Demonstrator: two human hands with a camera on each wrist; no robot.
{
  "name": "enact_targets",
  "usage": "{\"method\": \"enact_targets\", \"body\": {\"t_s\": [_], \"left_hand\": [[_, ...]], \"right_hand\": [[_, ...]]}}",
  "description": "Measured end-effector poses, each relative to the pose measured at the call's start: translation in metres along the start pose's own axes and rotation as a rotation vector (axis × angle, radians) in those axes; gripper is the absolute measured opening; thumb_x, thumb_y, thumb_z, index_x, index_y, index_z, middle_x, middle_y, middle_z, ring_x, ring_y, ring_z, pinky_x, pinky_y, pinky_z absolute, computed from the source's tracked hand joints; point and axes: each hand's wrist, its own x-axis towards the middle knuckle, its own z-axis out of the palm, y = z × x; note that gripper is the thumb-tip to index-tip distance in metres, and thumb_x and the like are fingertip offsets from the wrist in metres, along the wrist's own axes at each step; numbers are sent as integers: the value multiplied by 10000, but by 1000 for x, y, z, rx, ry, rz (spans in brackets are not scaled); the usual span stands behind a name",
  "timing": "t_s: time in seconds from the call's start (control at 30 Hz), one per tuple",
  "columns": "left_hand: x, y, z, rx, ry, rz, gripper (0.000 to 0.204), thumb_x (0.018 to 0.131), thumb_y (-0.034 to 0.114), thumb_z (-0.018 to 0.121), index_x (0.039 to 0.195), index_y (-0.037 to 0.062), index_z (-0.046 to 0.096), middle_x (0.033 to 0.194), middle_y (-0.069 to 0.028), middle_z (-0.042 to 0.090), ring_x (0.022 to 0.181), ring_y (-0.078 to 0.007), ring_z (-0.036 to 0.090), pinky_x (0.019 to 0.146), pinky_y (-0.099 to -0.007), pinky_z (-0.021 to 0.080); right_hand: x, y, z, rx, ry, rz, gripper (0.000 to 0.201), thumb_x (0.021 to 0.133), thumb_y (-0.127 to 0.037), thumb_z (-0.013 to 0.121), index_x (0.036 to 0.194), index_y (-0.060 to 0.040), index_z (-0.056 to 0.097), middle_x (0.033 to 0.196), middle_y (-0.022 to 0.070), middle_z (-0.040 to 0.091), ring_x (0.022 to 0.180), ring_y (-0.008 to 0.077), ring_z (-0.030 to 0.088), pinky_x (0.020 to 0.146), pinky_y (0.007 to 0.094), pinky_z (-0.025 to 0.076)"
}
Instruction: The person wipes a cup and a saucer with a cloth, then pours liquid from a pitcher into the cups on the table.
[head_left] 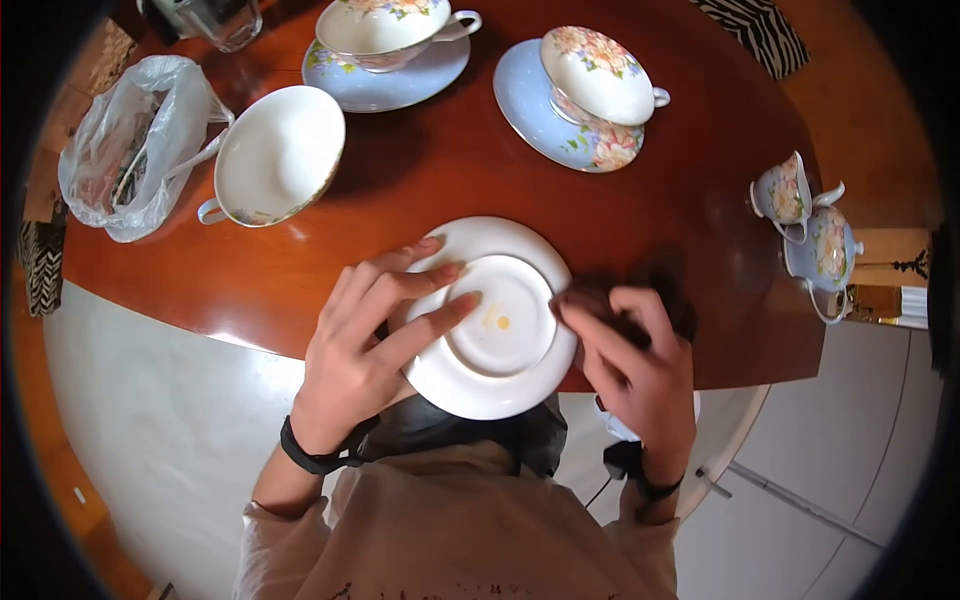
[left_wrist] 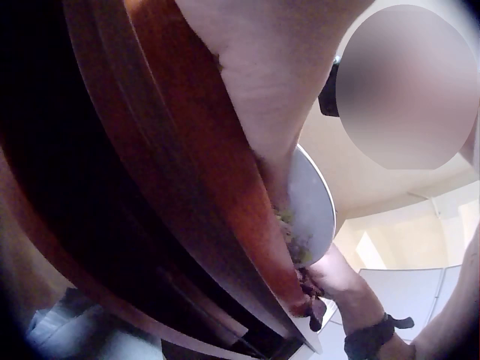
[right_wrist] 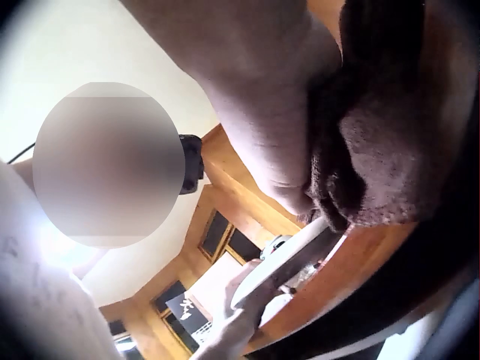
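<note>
A white saucer [head_left: 515,345] is turned with its underside up, close over the near table edge; a small yellow mark shows inside its foot ring. My left hand [head_left: 350,330] grips the saucer from the left, fingers spread across the underside. At the right rim, my right hand [head_left: 640,375] pinches a dark brown cloth [right_wrist: 390,150] against the saucer. The right wrist view shows the cloth bunched by the fingers, right at the rim. In the left wrist view, the saucer's face [left_wrist: 311,202] has floral print, partly hidden by the left hand.
Left of the saucer stands a cup [head_left: 280,155], beside a clear plastic bag [head_left: 145,150]. Two floral cups [head_left: 385,35] [head_left: 600,80] rest on blue saucers farther back. A small jug [head_left: 782,195] and a lidded pot [head_left: 828,250] stand near the right edge. A glass [head_left: 235,25] is at back left.
</note>
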Motion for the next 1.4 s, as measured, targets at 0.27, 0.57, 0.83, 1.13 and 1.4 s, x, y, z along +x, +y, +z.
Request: {"method": "enact_targets", "body": {"t_s": [0.27,0.57,0.83,1.13,1.4], "left_hand": [[-5,-7,7,-8,41,37,447,585,139,884,1018,83,788,1052,-77,640,1098,-317,649,906,-423,571],[-3,-4,8,75,31,75,410,585,100,884,984,73,791,1018,-94,632,1071,-333,665,930,-439,597],[-8,-10,6,46,65,105,441,617,199,869,1047,137,791,1057,-42,681,1062,-272,671,784,-366,539],[-4,-6,0,60,20,96,454,570,156,891,1013,115,798,1019,-73,663,1057,-300,673,886,-414,598],[-7,-8,-1,54,2,132,459,583,174,888,1027,109,794,1044,-81,684,1094,-309,667,896,-415,588]], "right_hand": [[6,6,-1,17,133,116,331,816,-49,723,1121,-176,744,982,44,593,626,275,626,533,373,537],[-38,-11,8,28,48,-39,431,704,-68,782,1114,-201,767,908,43,532,651,210,627,572,342,559],[-8,9,6,-153,181,133,386,759,-62,751,1115,-210,755,876,21,533,570,257,591,513,376,528],[-15,-8,-2,74,-20,-137,427,691,-45,767,1085,-210,767,873,16,537,622,188,617,551,337,555],[35,6,-3,77,-8,81,286,811,-79,713,1086,-144,754,887,42,579,624,262,627,575,380,543]]}}
